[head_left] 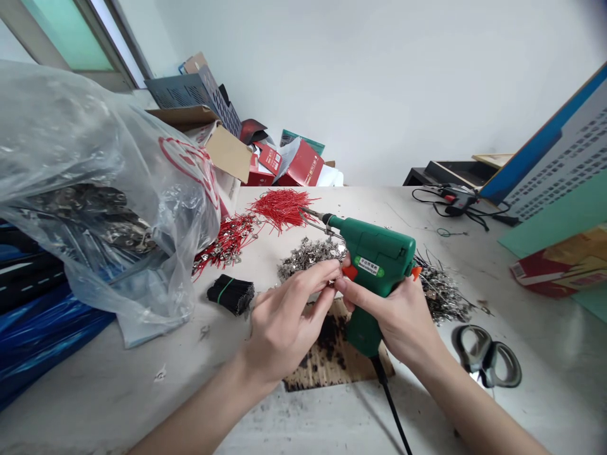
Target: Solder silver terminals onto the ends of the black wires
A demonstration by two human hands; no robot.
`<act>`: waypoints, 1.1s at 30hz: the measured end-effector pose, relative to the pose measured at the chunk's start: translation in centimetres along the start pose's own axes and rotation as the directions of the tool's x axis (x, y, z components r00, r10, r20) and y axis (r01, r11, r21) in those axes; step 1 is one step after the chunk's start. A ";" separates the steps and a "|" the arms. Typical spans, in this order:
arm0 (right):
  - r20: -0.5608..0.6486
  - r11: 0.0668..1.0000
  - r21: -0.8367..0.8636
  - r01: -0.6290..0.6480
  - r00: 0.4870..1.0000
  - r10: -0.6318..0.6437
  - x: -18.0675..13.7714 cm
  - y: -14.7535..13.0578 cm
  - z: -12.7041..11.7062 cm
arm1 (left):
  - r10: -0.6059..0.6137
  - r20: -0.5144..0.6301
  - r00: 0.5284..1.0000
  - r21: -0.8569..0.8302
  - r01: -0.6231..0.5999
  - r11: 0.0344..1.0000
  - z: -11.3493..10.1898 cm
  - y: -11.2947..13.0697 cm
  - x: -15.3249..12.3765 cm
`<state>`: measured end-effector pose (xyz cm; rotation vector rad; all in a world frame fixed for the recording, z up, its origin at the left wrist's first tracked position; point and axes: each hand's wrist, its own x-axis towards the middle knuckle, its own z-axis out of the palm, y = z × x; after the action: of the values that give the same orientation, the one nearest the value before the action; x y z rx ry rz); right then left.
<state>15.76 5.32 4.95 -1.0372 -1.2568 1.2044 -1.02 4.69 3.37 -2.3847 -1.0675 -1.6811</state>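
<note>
My right hand point(403, 309) is wrapped round the grip of a green soldering gun point(379, 243), whose metal tip points up and to the left. Close by, my left hand point(289, 316) has its thumb and fingers pinched together beside the gun's orange trigger point(349, 272), meeting the right thumb. Whatever lies in that pinch is too small to make out. Under both hands is a scorched piece of cardboard point(313, 373) with dark stains. Behind them sits a heap of small metal terminals point(303, 256), and red wires point(284, 208) lie farther back.
Black-handled scissors point(488, 360) lie at right, near a pile of metal parts with black wires point(441, 294). A banded bundle of black wires point(231, 294) is at left, beside a large plastic bag point(156, 272). Red-ended wires point(227, 240) and boxes point(303, 163) stand behind.
</note>
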 end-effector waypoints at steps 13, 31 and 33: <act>-0.028 0.999 0.035 0.021 0.999 -0.020 0.2 0.3 0.1 | -0.222 0.029 0.975 -0.200 0.223 0.954 0.2 0.5 0.0; -0.018 0.996 0.088 -0.001 1.000 0.003 0.1 0.1 0.1 | -0.313 0.064 0.948 -0.308 0.317 0.897 0.2 0.9 0.3; -0.008 0.996 0.091 -0.012 1.000 0.013 0.1 0.0 0.1 | -0.312 0.067 0.948 -0.299 0.318 0.900 0.1 0.9 0.4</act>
<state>15.67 5.37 4.95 -0.9840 -1.1802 1.2540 -0.40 4.26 3.92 -2.5160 -1.3493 -2.0738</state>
